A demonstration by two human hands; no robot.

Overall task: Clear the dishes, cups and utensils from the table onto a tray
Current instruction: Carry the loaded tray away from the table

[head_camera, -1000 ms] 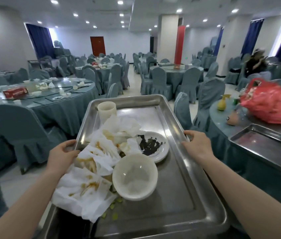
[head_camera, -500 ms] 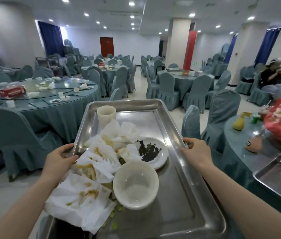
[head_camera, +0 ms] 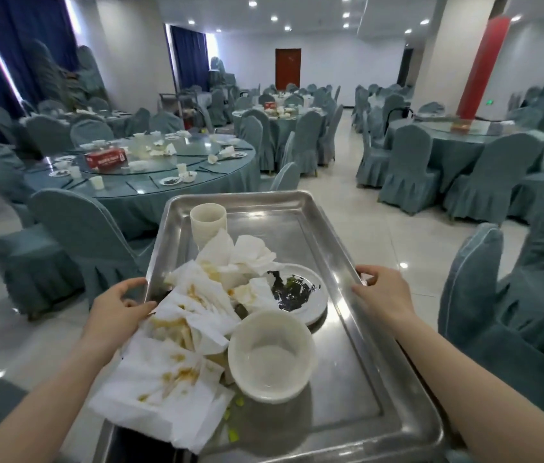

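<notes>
I carry a steel tray in front of me. My left hand grips its left rim and my right hand grips its right rim. On the tray stand a white cup at the far left, a small white plate with dark scraps, and an empty white bowl. Stained white napkins lie heaped along the left side and hang over the rim.
A round table with a glass turntable, cups, small plates, chopsticks and a red tissue box stands ahead left, ringed by covered chairs. A tiled aisle runs ahead. More tables and chairs stand right.
The view has swung left with the tray. The table with the red bag and second tray has left the frame on the right; the dirty round table is now nearer the middle.
</notes>
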